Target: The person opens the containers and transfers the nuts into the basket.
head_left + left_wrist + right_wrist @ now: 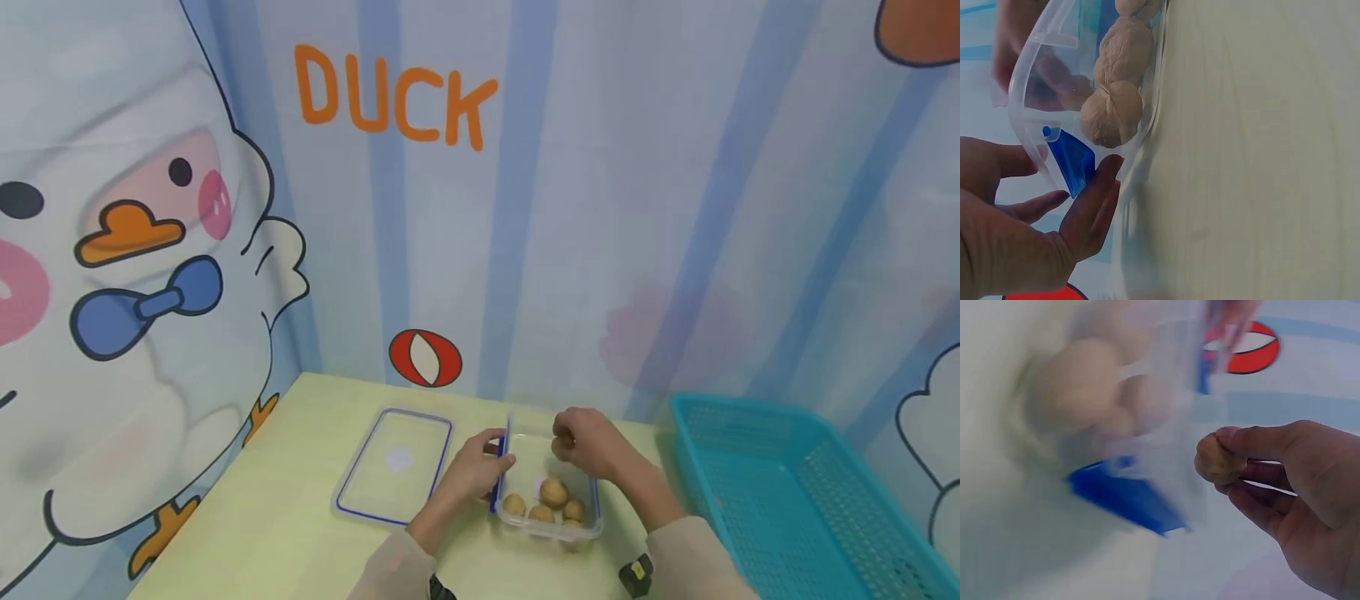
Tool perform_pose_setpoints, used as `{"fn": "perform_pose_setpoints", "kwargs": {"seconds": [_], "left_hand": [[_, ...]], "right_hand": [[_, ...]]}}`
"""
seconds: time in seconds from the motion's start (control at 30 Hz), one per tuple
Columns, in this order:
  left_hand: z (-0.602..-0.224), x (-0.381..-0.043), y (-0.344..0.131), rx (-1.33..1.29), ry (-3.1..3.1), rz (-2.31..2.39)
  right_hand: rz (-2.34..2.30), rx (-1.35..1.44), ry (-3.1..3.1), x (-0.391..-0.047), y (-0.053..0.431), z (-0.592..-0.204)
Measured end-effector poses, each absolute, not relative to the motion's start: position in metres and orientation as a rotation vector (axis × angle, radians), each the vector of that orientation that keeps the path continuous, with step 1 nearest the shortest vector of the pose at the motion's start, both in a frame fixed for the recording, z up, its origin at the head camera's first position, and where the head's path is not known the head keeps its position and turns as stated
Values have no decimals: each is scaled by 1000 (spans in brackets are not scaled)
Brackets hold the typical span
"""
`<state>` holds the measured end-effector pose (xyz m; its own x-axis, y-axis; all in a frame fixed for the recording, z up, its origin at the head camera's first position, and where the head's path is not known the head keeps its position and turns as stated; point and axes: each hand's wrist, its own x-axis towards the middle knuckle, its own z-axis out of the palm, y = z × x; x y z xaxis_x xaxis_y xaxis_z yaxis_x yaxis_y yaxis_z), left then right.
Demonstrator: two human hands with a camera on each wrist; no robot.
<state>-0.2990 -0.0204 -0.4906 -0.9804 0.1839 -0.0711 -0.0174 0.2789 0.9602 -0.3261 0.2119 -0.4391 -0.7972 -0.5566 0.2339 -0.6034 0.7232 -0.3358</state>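
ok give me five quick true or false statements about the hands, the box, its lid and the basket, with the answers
1. The right hand pinches a walnut. True.
2. The lid is fastened on the box. False: the lid lies on the table, apart from the box.
3. The left hand grips the side of the box. True.
4. The basket stands to the left of the lid. False: the basket is on the far side of the box from the lid, to the right.
5. Several walnuts lie in the box, at the end nearer the person. True.
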Motion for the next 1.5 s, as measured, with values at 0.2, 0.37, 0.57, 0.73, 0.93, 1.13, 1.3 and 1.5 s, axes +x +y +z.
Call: {"fn": "perform_pose_setpoints", "kwargs": {"seconds": [0.2,0.37,0.57,0.73,0.93,1.13,1.3,1.5], "left_hand": [[-491,-299,-25,153,2353,1808],[-491,-299,-25,161,2340,1829],[-495,-298,-19,159,2327,1828],[-494,-299,-17,145,2341,1826],[-491,-302,-16,172,2358,1813],[-492,-302,-15,178,2353,1805],[-491,-304,-15,190,2355,1799],[-490,-302,-22,147,2375,1769]], "right_hand": [[663,974,-2713,-307,214,-393],[723,904,-2630,-281,238,-369],[660,688,-2555,-249,288,-365],[663,417,-2602,-228,325,-365],[742,123,-2823,-218,373,-380],[677,-58,-2998,-223,413,-401],[621,-94,-3093,-224,428,-420],[666,-40,-3133,-227,428,-440]]}}
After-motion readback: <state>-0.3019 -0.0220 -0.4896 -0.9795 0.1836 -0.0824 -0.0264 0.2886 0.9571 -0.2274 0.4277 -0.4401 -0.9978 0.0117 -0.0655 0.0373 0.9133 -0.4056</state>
